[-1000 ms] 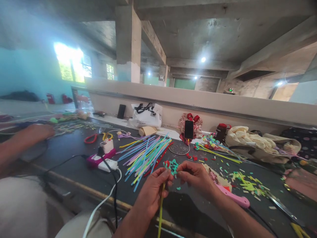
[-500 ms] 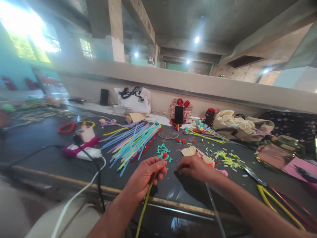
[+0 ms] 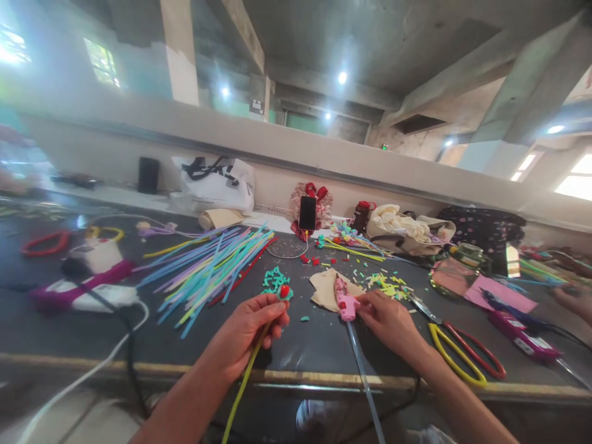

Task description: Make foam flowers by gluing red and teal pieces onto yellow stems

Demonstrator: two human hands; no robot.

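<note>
while the left hand (image 3: 245, 327) pinches a yellow-green straw (image 3: 243, 385) between thumb and fingertips, a small red piece (image 3: 285, 290) sits at the straw's upper end, just above the fingers — the straw itself slants down past the near edge of the dark table (image 3: 314, 345) toward the bottom of the view. the right hand (image 3: 391, 320) is closed around the pink glue gun (image 3: 345, 302), whose nozzle end rests on a tan scrap of paper (image 3: 324, 290) and whose clear glue stick (image 3: 365, 385) trails back off the table edge. just beyond the left hand lies a little heap of teal cut pieces (image 3: 275, 282), and to the left of that a fan of long blue, green and purple straws (image 3: 208, 271) spreads across the table. right of the glue gun are green and yellow clippings (image 3: 386, 285), then scissors with yellow and red handles (image 3: 462, 354) lying flat — a second pink glue gun (image 3: 520, 330) rests further right. against the back ledge stand a phone (image 3: 308, 213) on a charging lead, a dark bottle with a red cap (image 3: 361, 216), a white bag (image 3: 215, 184) and a cream cloth bundle (image 3: 398, 223). at far left a white and pink power strip (image 3: 86, 287) lies with cables running off the table. another person's hand (image 3: 573, 301) shows at the far right edge.
</note>
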